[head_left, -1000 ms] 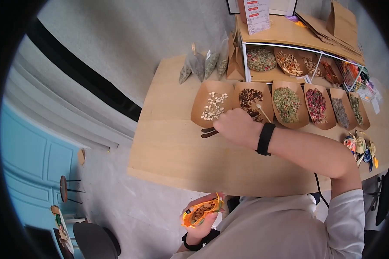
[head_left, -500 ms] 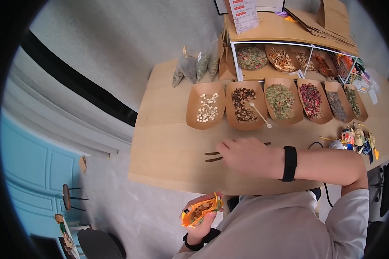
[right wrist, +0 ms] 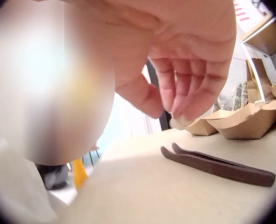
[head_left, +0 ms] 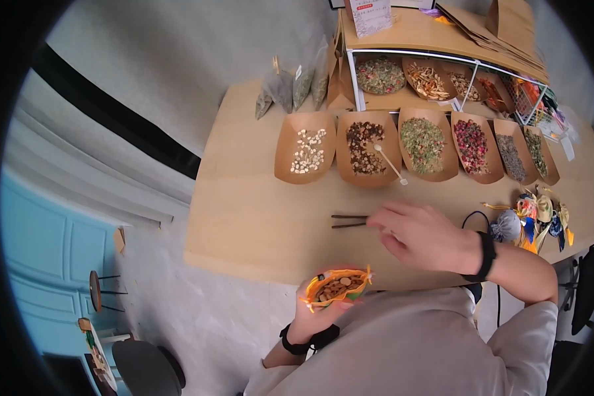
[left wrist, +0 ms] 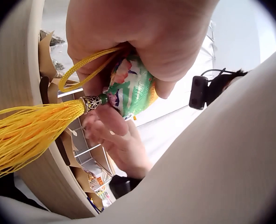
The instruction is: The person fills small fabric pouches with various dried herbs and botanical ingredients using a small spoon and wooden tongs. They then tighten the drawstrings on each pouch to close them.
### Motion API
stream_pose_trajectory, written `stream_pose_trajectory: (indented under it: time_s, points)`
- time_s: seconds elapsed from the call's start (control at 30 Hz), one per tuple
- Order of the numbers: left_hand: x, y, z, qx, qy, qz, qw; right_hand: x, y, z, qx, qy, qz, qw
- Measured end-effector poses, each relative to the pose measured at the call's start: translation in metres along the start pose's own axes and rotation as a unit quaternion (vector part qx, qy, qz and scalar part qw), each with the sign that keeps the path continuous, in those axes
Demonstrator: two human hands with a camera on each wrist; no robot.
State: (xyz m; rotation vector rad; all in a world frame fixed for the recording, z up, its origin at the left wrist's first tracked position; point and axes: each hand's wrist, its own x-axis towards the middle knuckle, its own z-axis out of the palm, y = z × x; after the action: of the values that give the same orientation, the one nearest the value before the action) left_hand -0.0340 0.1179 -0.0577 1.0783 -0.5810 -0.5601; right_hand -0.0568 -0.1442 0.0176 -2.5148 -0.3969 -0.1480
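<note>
My left hand (head_left: 315, 318) holds a small sachet pouch (head_left: 337, 289) with its orange-lined mouth spread upward and brown dried pieces inside. In the left wrist view the pouch (left wrist: 132, 86) shows green floral cloth, a yellow cord (left wrist: 77, 70) and a long yellow tassel (left wrist: 35, 128). Dark brown tweezers (right wrist: 217, 166) lie on the table under my right hand (right wrist: 189, 65), whose loosely bent fingers are apart from them. From the head, the right hand (head_left: 429, 236) covers one end of the tweezers (head_left: 350, 221).
Along the table (head_left: 244, 218) stands a row of brown paper trays with dried herbs and petals; a small spoon (head_left: 391, 165) rests in the tray of dark pieces (head_left: 365, 135). Finished-looking sachets (head_left: 534, 214) lie at the right. Behind is a shelf (head_left: 402, 30) with more trays, beside clear herb bags (head_left: 280, 92).
The right hand brought the tweezers back from the trays, lowered them to the table and let go, moving right. The left hand has raised the pouch slightly and moved it right.
</note>
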Motion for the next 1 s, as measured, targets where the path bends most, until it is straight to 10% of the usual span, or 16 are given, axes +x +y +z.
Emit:
stream_pose_trajectory:
  time_s: [0.1, 0.67, 0.73, 1.0]
  points:
    - [0.005, -0.006, 0.0, 0.011, -0.051, -0.02, 0.998, -0.02, -0.026, -0.035, 0.186, -0.082, 0.064, 0.977]
    - [0.052, 0.019, 0.044, 0.077, -0.167, -0.019, 0.983, -0.089, -0.034, -0.038, 0.031, 0.109, -0.108, 0.988]
    - [0.068, 0.027, 0.037, 0.372, -0.23, 0.236, 0.868, -0.096, -0.034, -0.04, 0.01, 0.11, -0.111, 0.988]
    - [0.07, 0.033, 0.037, 0.374, -0.258, 0.263, 0.851, -0.12, -0.03, -0.04, 0.031, 0.152, -0.046, 0.987]
